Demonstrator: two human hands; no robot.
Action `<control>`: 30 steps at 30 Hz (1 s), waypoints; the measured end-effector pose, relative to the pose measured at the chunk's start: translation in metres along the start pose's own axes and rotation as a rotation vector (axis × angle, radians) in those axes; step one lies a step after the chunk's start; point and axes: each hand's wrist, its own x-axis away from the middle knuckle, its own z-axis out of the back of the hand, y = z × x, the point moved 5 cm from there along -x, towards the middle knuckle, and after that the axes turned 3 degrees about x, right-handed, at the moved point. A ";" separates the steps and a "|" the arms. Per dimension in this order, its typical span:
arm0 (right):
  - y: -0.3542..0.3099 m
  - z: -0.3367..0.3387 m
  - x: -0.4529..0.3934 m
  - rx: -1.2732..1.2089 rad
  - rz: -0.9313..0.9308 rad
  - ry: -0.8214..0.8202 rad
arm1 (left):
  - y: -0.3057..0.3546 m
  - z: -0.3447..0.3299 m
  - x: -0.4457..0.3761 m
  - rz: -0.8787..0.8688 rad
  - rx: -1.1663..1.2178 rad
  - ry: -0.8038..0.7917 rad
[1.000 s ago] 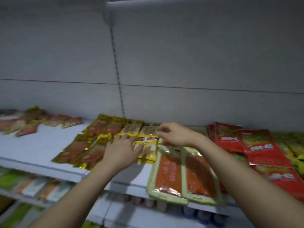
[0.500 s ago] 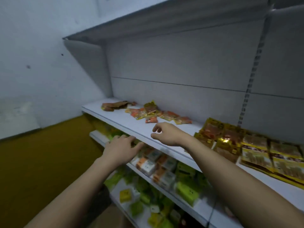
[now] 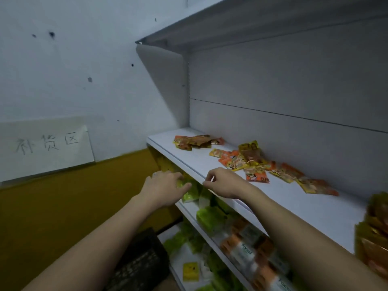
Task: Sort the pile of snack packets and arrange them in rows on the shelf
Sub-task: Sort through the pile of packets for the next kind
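**Head view: loose packets sit up and right of both hands**

The pile of snack packets (image 3: 252, 162) lies strung along the shelf (image 3: 294, 206), running back-left to front-right. The right hand (image 3: 222, 182) is nearer, loosely curled and empty at the shelf edge. The left hand (image 3: 165, 186) is relaxed, empty, lower down. I'd reach with the right.

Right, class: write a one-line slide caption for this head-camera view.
Both empty hands, left and right, reach toward loose snack packets on the white shelf.
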 end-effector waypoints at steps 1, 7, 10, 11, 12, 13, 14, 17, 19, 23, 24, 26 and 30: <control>0.006 -0.003 -0.022 -0.020 -0.001 -0.003 | -0.005 -0.004 -0.020 0.001 -0.003 0.002; 0.050 -0.029 -0.139 -0.108 -0.054 -0.085 | -0.044 -0.027 -0.141 0.053 0.043 -0.057; 0.069 -0.032 -0.188 -0.141 -0.078 -0.097 | -0.053 -0.039 -0.192 0.053 0.063 -0.057; 0.072 -0.032 -0.204 -0.154 -0.083 -0.092 | -0.055 -0.042 -0.207 0.047 0.073 -0.048; 0.073 -0.031 -0.219 -0.167 -0.086 -0.083 | -0.057 -0.044 -0.220 0.040 0.078 -0.038; 0.073 -0.032 -0.235 -0.182 -0.091 -0.074 | -0.061 -0.046 -0.233 0.035 0.078 -0.025; 0.072 -0.034 -0.251 -0.197 -0.098 -0.061 | -0.067 -0.049 -0.247 0.039 0.080 -0.014; 0.067 -0.042 -0.295 -0.223 -0.132 -0.001 | -0.097 -0.058 -0.290 0.072 0.129 0.024; 0.063 -0.046 -0.323 -0.239 -0.156 0.073 | -0.121 -0.064 -0.319 0.065 0.159 0.075; 0.049 -0.050 -0.385 -0.238 -0.167 0.308 | -0.160 -0.066 -0.388 -0.010 0.285 0.210; 0.045 -0.051 -0.401 -0.212 -0.167 0.375 | -0.169 -0.066 -0.408 -0.040 0.352 0.237; 0.038 -0.054 -0.431 -0.090 -0.194 0.473 | -0.182 -0.068 -0.449 -0.103 0.471 0.234; 0.031 -0.064 -0.483 0.204 -0.321 0.475 | -0.190 -0.085 -0.523 -0.270 0.549 0.190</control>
